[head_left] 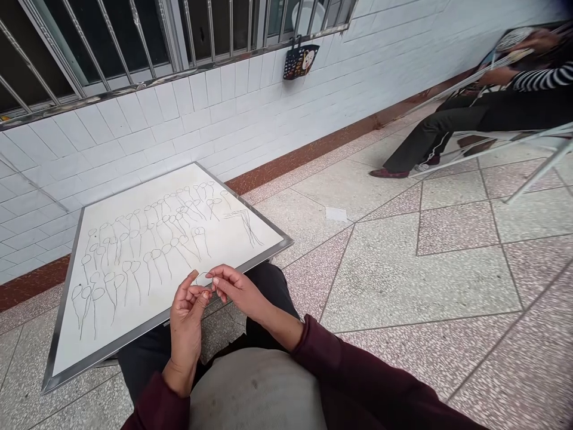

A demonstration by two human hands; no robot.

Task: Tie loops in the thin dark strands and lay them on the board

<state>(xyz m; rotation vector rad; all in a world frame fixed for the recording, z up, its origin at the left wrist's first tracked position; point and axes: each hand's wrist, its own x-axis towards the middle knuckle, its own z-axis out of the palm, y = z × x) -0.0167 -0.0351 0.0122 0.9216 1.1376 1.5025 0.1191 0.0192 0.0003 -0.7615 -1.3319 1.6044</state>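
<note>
Both hands meet over the near edge of a white table point(147, 322) with a grey metal rim. My left hand point(188, 316) pinches a thin dark wire point(202, 274) between thumb and fingers. From the other side, my right hand point(237, 289) pinches the same wire, which bends in a small arc between the fingertips. On the table lie rows of several wire loops with long tails point(120, 279). Toward the right corner is a bunch of straight and bent wires point(250, 230) without loops.
A white tiled wall with a barred window point(170, 36) runs behind the table, and a small dark bag point(299, 61) hangs from the bars. At the right sits another person point(447, 128) in a striped sleeve. A white scrap point(336, 214) lies on the floor.
</note>
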